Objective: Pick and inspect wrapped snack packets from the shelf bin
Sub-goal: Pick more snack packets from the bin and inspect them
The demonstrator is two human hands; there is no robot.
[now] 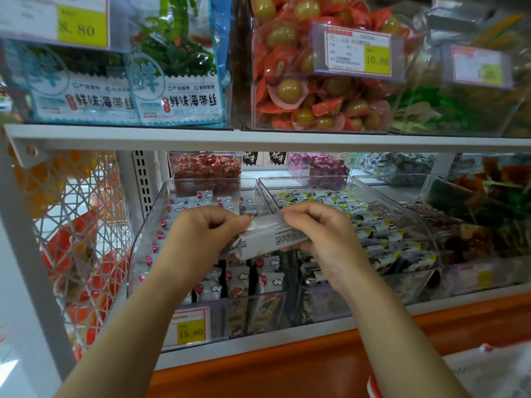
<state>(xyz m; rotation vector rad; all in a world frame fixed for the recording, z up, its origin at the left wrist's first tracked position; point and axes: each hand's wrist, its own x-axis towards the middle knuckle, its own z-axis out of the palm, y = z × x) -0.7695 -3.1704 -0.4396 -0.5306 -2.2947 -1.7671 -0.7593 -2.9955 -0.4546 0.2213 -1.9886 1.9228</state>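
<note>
I hold a silver-white wrapped snack packet with small printed text between both hands, above the clear shelf bin on the lower shelf. My left hand pinches its left end with curled fingers. My right hand grips its right end, thumb under and fingers over the top edge. The bin below is full of several white packets with red dots and cloud prints.
A second clear bin to the right holds black, white and yellow packets. A yellow price tag reading 15.80 hangs on the bin front. The upper shelf carries seaweed bags and red-wrapped snacks. A patterned side panel stands left.
</note>
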